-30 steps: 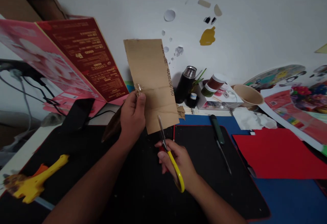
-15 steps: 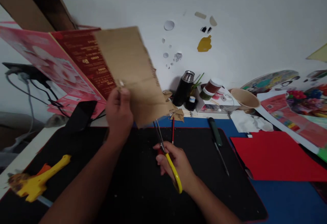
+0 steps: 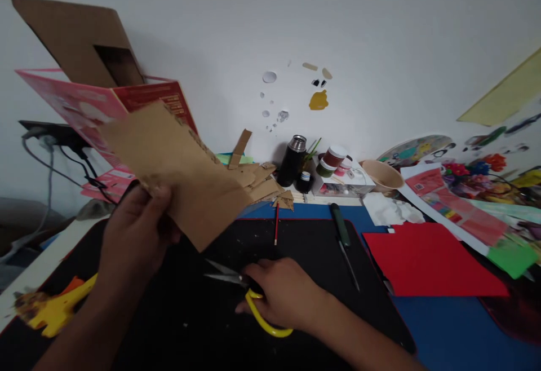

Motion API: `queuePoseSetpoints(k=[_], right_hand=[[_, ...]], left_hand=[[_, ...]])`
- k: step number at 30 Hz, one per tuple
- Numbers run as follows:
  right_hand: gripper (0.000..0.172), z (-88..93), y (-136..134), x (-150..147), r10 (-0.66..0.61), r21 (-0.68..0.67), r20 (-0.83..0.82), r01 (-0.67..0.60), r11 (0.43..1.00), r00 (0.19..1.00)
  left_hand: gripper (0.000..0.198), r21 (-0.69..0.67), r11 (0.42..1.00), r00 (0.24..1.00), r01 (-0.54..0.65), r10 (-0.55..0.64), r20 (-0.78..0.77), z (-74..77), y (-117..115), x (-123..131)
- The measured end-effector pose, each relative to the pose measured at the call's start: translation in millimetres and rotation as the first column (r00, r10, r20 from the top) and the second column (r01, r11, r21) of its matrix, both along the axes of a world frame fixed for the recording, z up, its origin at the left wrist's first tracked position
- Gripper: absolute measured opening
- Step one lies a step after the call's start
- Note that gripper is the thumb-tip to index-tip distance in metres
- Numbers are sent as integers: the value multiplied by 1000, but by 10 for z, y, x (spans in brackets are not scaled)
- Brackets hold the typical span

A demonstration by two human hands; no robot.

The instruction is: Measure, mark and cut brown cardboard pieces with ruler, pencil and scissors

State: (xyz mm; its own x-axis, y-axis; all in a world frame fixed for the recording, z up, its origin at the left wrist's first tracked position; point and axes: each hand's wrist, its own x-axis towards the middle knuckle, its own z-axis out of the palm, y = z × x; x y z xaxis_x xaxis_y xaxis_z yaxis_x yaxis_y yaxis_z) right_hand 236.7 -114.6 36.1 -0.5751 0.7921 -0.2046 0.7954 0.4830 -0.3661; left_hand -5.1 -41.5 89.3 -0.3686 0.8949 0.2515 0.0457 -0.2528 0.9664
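Note:
My left hand (image 3: 141, 230) grips a brown cardboard piece (image 3: 181, 173) by its lower left edge, thumb on the near face. The cardboard is tilted above the black mat (image 3: 190, 314), and its upper edge looks rough. Lower and to the right, my right hand (image 3: 279, 292) is closed round the scissors (image 3: 266, 323), which have yellow handles. Their blades are parted and point left, below the cardboard's bottom corner and apart from it.
Behind the mat are cardboard scraps (image 3: 257, 182), a black flask (image 3: 291, 162) and paint jars (image 3: 333, 157). A red pencil (image 3: 276, 224), a green-handled tool (image 3: 340, 227) and red sheets (image 3: 431, 261) lie rightward. A yellow object (image 3: 54, 309) sits left.
The cardboard and my left hand have moved left and down, and the cardboard has turned. The scissors have swung to point left, their blades now wider apart. The view has shifted slightly.

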Motion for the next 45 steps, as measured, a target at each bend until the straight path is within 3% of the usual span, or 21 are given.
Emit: queuePoseSetpoints(k=[3,7,10,15,19,22,26,32,37,39,42,44,45], right_hand=[[44,5,-48,-21,100,4,119,-101,995,988],[45,25,-87,-48,147,-4,142,-148,989,979],[47,80,-80,-4,143,-47,102,-139,989,985],[52,186,-51,186,138,-113,-38,-141,984,990],[35,146,56,392,-66,-78,-127,57,995,990],[35,41,227,532,-257,30,-183,266,963,949],[41,-116,476,577,-384,110,-112,395,912,916],[41,-358,671,437,-411,113,-5,408,906,912],[29,-479,706,442,-421,109,-81,428,897,903],[29,-517,701,474,-421,115,-129,435,893,898],[25,-588,682,542,-426,120,-223,458,881,877],[23,-643,659,598,-432,112,-295,480,870,852],[23,-671,643,627,-435,104,-337,493,864,835]], left_hand=[[42,-301,930,954,209,-125,274,-209,-237,-36],[55,-465,837,882,288,-41,470,-525,-477,-21],[58,-532,794,855,295,29,517,-701,-632,13],[59,-580,742,842,336,39,538,-877,-854,39],[61,-594,731,849,336,38,527,-1011,-961,34],[61,-596,727,865,340,7,502,-1077,-1011,76],[55,-592,730,856,342,19,517,-1063,-1069,214],[53,-583,720,801,376,64,596,-1068,-1121,411],[44,-533,702,703,473,63,708,-1095,-1098,493],[50,-515,631,653,580,18,757,-1086,-1130,502],[71,-516,437,618,737,-128,775,-1070,-1244,464],[71,-515,338,612,788,-333,717,-1066,-1328,406],[64,-519,330,614,789,-461,641,-1068,-1360,371]])
